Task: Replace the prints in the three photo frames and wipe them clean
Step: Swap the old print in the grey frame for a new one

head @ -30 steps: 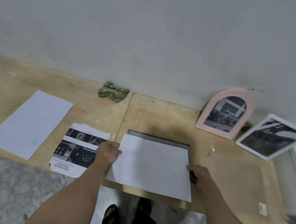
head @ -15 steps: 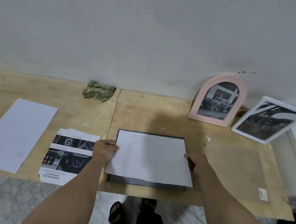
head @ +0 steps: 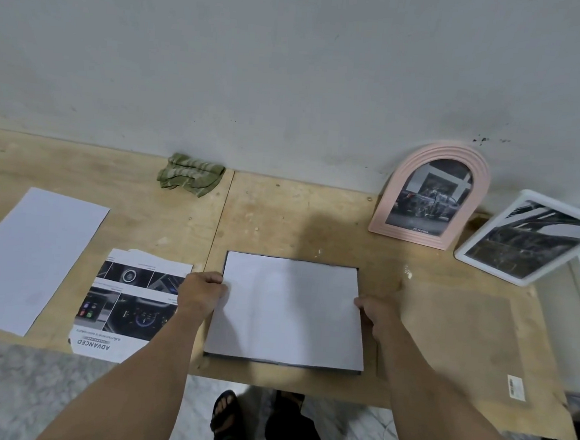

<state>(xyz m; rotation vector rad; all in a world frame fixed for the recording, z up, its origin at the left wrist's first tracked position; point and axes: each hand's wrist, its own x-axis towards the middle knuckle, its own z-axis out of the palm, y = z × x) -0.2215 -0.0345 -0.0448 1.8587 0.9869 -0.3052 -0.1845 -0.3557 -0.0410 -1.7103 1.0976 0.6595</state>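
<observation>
1. Nearest me, my left hand (head: 202,291) grips the left edge of a blank white sheet of paper (head: 289,311), fingers curled over it; my right hand (head: 375,311) pinches its right edge.
2. The sheet lies on a dark rectangular photo frame (head: 283,364), flat on the plywood counter (head: 281,219); only thin frame edges show.
3. Just left lies a torn printed car brochure page (head: 128,306), then a plain white paper sheet (head: 28,256).
4. Farther back, a crumpled green cloth (head: 190,175) sits by the wall.
5. Far right, a pink arched photo frame (head: 432,195) leans on the wall beside a tilted white rectangular photo frame (head: 524,241).
</observation>
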